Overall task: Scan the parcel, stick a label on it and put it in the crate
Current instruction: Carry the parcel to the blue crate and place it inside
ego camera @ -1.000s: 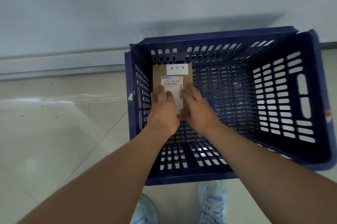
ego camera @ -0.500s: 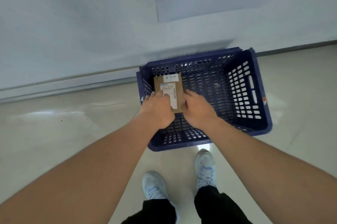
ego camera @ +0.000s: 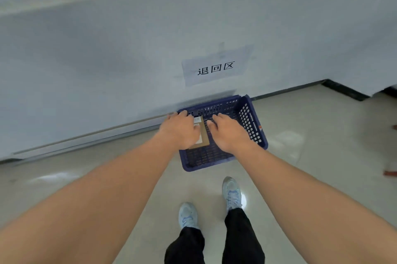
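Brown cardboard shows between the two hands: the parcel lies flat on the floor of the crate, in its left part, near the wall side. On its top I see a small white label at the far end, and a second pale patch lower down which the left hand covers in part.

Both hands are above the crate with the fingers spread and loose. The left hand is in front of the left edge of the parcel, so I cannot tell whether it touches the cardboard or only hangs over it. The right hand is just beside the parcel, and it holds nothing.

To my judgement the task is nearly finished, and the risks are small. If a finger is on the box when the hands lift, it can drag the box or tip it against the crate wall. The label is thin paper; a fingertip that rubs its edge can peel up a corner.

The crate is dark blue hard plastic, rectangular, with walls and bottom full of small slots like a lattice. The parcel is a flat matt box with sharp corners. The floor is pale, smooth and glossy. A paper sign with black characters is fixed on the grey wall above the crate.
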Demonstrator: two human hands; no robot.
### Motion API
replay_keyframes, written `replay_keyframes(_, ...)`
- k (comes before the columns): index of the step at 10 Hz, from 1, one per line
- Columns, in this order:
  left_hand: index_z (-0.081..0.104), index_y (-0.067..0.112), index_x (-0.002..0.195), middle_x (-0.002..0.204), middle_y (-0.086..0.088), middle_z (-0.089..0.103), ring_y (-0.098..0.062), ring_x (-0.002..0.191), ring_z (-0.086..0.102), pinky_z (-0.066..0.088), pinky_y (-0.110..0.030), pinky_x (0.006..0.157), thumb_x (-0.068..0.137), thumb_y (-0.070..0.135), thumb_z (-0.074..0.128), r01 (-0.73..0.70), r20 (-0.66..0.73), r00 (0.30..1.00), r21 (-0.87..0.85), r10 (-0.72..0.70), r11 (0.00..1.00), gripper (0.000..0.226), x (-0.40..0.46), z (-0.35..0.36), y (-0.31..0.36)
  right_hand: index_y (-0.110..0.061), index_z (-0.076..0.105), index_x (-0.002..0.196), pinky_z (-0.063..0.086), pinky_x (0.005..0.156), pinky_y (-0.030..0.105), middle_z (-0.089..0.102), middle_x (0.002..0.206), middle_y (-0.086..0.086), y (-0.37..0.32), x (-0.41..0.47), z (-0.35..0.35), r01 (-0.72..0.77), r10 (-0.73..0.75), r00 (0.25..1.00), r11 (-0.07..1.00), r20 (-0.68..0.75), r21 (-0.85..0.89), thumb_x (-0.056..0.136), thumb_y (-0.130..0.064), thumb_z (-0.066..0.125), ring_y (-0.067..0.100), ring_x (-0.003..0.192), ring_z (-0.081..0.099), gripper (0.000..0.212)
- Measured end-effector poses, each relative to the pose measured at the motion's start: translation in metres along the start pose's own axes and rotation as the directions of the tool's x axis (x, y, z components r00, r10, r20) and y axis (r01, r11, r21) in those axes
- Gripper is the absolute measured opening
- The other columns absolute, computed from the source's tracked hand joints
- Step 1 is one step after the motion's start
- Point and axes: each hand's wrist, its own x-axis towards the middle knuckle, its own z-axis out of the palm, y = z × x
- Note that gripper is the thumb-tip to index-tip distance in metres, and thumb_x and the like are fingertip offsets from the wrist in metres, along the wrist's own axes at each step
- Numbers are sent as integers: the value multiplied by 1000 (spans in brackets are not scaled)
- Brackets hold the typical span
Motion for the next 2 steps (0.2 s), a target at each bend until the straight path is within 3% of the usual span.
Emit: replay_keyframes(2, 55, 10, 135, 137, -12, 53, -36, 129, 50, 39, -50, 110, 103, 47, 31, -66, -110, 991, 60, 72, 996, 55, -91, -83, 35, -13, 46, 151, 38, 115, 54, 37, 164, 10, -36, -98, -81, -27, 30, 987, 999, -157, 21, 108, -53, 28, 36, 146, 40, 62)
